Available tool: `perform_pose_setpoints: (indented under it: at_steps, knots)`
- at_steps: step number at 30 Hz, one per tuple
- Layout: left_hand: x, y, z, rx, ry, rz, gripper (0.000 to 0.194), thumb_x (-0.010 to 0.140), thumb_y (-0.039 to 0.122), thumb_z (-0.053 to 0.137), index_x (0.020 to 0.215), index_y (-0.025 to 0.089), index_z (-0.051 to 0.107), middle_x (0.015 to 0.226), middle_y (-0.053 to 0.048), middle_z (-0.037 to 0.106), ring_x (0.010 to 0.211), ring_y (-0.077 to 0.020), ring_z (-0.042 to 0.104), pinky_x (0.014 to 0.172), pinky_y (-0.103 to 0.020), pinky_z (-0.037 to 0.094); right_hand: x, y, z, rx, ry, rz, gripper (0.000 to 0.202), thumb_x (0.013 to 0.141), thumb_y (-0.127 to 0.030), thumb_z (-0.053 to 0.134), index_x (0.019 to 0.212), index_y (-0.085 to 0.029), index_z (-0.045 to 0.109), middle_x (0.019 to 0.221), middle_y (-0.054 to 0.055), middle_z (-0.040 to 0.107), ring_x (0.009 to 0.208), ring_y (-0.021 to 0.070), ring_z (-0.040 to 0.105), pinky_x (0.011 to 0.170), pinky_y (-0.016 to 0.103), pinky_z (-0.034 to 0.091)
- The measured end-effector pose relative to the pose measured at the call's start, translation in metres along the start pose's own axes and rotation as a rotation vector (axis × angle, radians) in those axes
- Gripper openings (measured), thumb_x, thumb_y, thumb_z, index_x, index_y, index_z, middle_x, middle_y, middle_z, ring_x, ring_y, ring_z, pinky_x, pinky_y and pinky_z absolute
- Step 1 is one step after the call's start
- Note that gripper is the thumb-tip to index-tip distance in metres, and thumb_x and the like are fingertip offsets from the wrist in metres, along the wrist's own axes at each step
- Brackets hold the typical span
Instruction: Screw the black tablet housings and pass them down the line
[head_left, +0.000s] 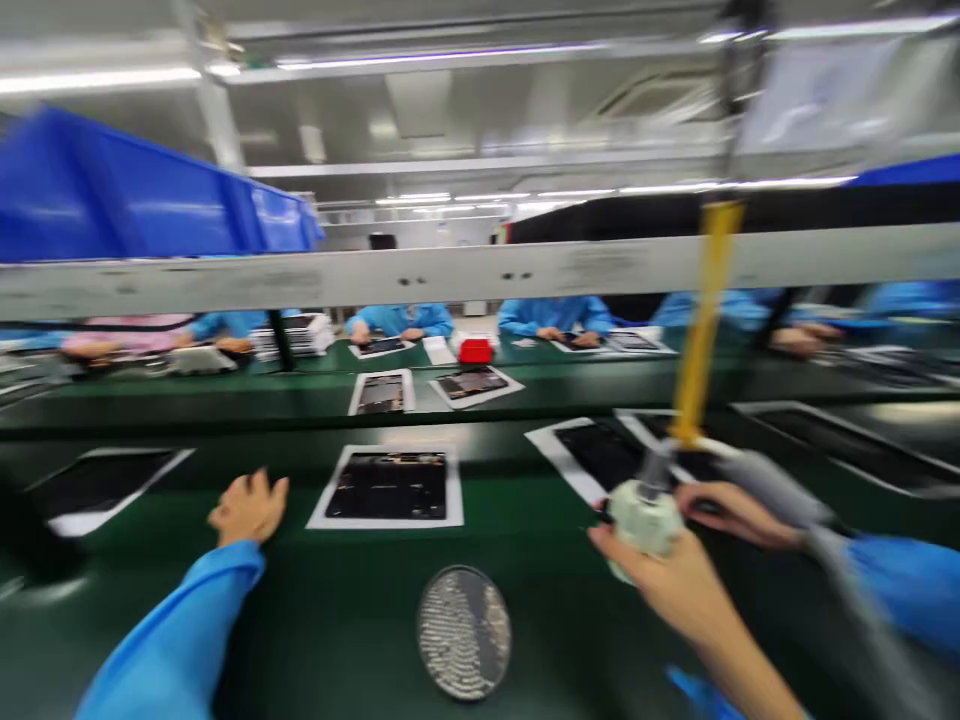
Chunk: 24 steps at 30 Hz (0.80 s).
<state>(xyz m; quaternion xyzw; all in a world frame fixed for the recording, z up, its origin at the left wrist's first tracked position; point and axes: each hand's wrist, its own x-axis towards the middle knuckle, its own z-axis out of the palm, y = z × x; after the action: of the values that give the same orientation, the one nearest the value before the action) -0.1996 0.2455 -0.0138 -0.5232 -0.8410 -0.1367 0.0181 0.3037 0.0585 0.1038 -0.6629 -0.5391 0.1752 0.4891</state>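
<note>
My right hand [675, 580] is wrapped around a pale green electric screwdriver [646, 520], blurred by motion. The tool's grey top joins a yellow strap [706, 320] that hangs from above. On the left, my left hand [251, 508] is held over the green bench with its fingers apart and nothing in them. Between the hands, a black tablet-like panel with inner parts exposed [387, 486] lies on a white sheet. Nearer to me is a round clear dish [465, 632] of small metal pieces, probably screws.
A co-worker's hand [739, 512] reaches in beside my right hand, near a blurred grey tube [772, 485]. More panels on white sheets lie left, right and beyond. Blue bins [150, 200] stand on a white rail [450, 280]. Across the bench, several people work near a red box [475, 350].
</note>
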Motion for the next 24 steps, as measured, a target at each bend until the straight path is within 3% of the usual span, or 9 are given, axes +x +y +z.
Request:
perform_pose_setpoints:
  at_steps: [2,5,8,10,12,16,18,20,24]
  knots:
    - [0.011,-0.005,0.009,-0.007,-0.01,0.009,0.053,0.101,0.049,0.02,0.141,0.025,0.046,0.146,-0.016,0.053,0.131,-0.0424,0.047,0.096,-0.057,0.039,-0.002,-0.002,0.001,0.036,-0.114,0.085,0.035,0.071,-0.044,0.072,0.089,-0.014,0.068,0.065,0.0,0.063,0.058,0.015,0.053,0.058,0.03,0.046]
    - [0.027,-0.009,0.026,0.016,0.017,0.096,0.05,0.098,0.051,0.018,0.139,0.036,0.041,0.141,-0.009,0.059,0.131,-0.0398,0.048,0.094,-0.053,0.037,-0.002,-0.011,0.007,0.027,-0.217,0.081,0.027,0.075,-0.037,0.069,0.09,-0.015,0.065,0.066,-0.002,0.058,0.059,0.013,0.05,0.057,0.027,0.041]
    - [0.037,0.009,0.035,0.024,0.012,0.196,0.051,0.094,0.053,0.022,0.139,0.035,0.039,0.141,-0.01,0.059,0.131,-0.0425,0.047,0.092,-0.053,0.038,-0.004,-0.021,0.008,0.004,-0.316,0.07,0.023,0.072,-0.03,0.071,0.088,-0.016,0.064,0.071,-0.001,0.06,0.064,0.0127,0.051,0.06,0.025,0.04]
    - [0.04,0.039,0.033,0.002,-0.021,0.224,0.054,0.093,0.051,0.026,0.139,0.027,0.043,0.145,-0.015,0.054,0.131,-0.0471,0.046,0.092,-0.056,0.04,-0.006,-0.025,0.008,-0.014,-0.42,0.093,0.023,0.068,-0.028,0.075,0.085,-0.016,0.064,0.071,-0.002,0.061,0.066,0.0132,0.052,0.062,0.025,0.041]
    - [0.039,0.081,0.027,-0.03,-0.051,0.296,0.055,0.092,0.047,0.031,0.139,0.021,0.047,0.147,-0.019,0.05,0.131,-0.0474,0.046,0.093,-0.056,0.042,-0.006,-0.026,0.007,-0.005,-0.536,0.1,0.024,0.064,-0.026,0.078,0.081,-0.017,0.064,0.07,-0.003,0.061,0.067,0.0132,0.054,0.063,0.025,0.041]
    - [0.018,0.179,0.012,-0.144,-0.168,0.647,0.048,0.09,0.034,0.044,0.131,0.013,0.058,0.134,-0.018,0.061,0.126,-0.0324,0.057,0.098,-0.04,0.047,-0.004,-0.026,0.005,0.085,-0.726,0.057,0.033,0.063,-0.027,0.081,0.09,-0.018,0.064,0.075,-0.004,0.062,0.068,0.0119,0.054,0.065,0.024,0.041]
    - [-0.004,0.222,0.007,-0.197,-0.257,0.855,0.037,0.092,0.029,0.047,0.121,0.016,0.065,0.118,-0.012,0.069,0.112,-0.0252,0.065,0.096,-0.033,0.049,-0.003,-0.029,0.002,0.072,-0.736,0.031,0.037,0.063,-0.032,0.084,0.091,-0.018,0.064,0.075,-0.005,0.061,0.069,0.0119,0.053,0.063,0.023,0.039]
    - [-0.032,0.258,0.003,-0.234,-0.333,1.037,0.026,0.096,0.03,0.052,0.11,0.017,0.068,0.109,-0.008,0.071,0.102,-0.0217,0.067,0.096,-0.034,0.05,-0.003,-0.034,-0.003,0.017,-0.688,0.01,0.035,0.063,-0.036,0.085,0.086,-0.018,0.064,0.075,-0.005,0.06,0.07,0.0122,0.053,0.062,0.023,0.037]
    - [-0.091,0.305,0.003,-0.301,-0.423,1.277,0.029,0.098,0.04,0.062,0.112,0.015,0.066,0.112,-0.007,0.068,0.099,-0.0204,0.066,0.091,-0.042,0.056,-0.004,-0.043,-0.012,-0.044,-0.573,0.032,0.029,0.064,-0.035,0.084,0.078,-0.019,0.063,0.072,-0.006,0.057,0.069,0.0113,0.05,0.061,0.022,0.036]
